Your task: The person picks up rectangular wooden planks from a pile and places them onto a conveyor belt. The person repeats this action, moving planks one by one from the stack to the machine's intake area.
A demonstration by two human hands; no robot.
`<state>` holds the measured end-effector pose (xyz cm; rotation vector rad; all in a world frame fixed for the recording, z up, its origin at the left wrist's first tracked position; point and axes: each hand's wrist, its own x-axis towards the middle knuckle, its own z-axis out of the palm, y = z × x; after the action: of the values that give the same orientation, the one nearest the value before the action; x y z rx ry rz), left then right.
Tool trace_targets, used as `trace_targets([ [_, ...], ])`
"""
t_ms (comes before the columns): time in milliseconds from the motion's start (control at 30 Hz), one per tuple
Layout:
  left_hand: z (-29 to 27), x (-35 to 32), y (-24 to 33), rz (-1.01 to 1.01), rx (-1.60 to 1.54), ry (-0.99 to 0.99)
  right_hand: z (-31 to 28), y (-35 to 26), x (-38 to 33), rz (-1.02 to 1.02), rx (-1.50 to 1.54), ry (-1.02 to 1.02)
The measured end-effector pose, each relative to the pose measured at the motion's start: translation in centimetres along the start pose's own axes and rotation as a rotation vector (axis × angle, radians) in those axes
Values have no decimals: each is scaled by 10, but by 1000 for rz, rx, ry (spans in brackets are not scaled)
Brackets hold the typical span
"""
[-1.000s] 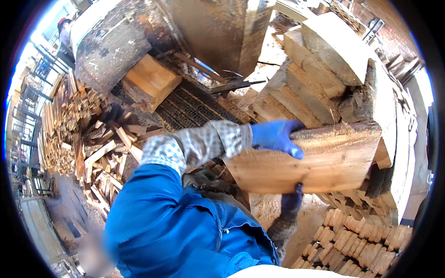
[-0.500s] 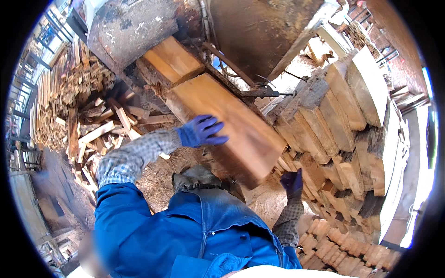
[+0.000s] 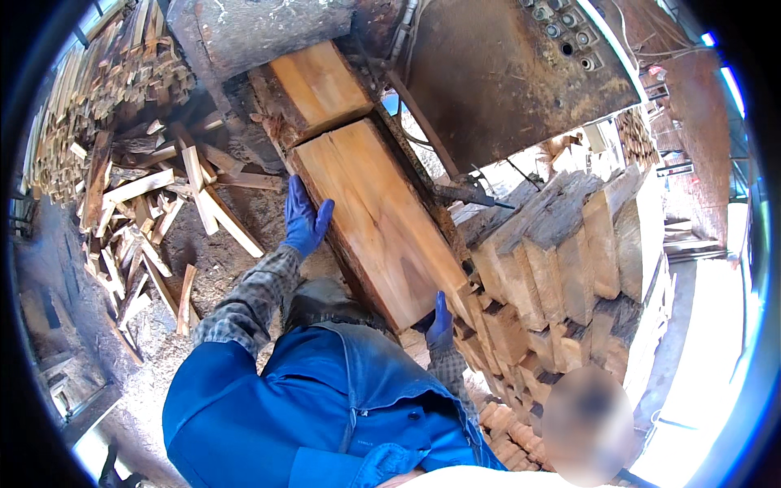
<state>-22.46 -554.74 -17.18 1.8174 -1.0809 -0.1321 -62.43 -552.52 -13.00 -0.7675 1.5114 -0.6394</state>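
A thick sawn timber [image 3: 378, 220] with dark bark edges lies lengthwise on the machine's bed in front of me. Beyond it lies a second timber [image 3: 320, 88], its near end almost against the first one's far end. My left hand [image 3: 304, 220], in a purple glove, rests along the near timber's left edge with fingers straight and thumb apart. At the timber's near right corner is my right hand [image 3: 440, 325], also gloved, with its fingers stretched upward against the end. Part of that hand is hidden behind the timber.
A dark metal cover [image 3: 272, 28] overhangs the far timber. A rusty panel [image 3: 512, 81] with round buttons stands at far right. Stacked squared timbers [image 3: 561, 252] rise close on the right. Loose offcuts [image 3: 163, 211] litter the floor at left, below a strip pile [image 3: 122, 89].
My left hand has gone from the timber's top to its left edge. My right hand has come up to the near end. The timber has turned into line with the far one.
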Motion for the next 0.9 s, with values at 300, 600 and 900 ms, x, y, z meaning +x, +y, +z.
trace_targets([
  [300, 7, 65, -8, 62, 202, 111, 52, -16, 45, -400, 10, 97],
  [600, 38, -34, 183, 756, 104, -804, -11, -50, 22, 5, 319, -113],
  [900, 64, -61, 178, 904, 255, -829, -162, 208, -73, 279, 182, 571],
])
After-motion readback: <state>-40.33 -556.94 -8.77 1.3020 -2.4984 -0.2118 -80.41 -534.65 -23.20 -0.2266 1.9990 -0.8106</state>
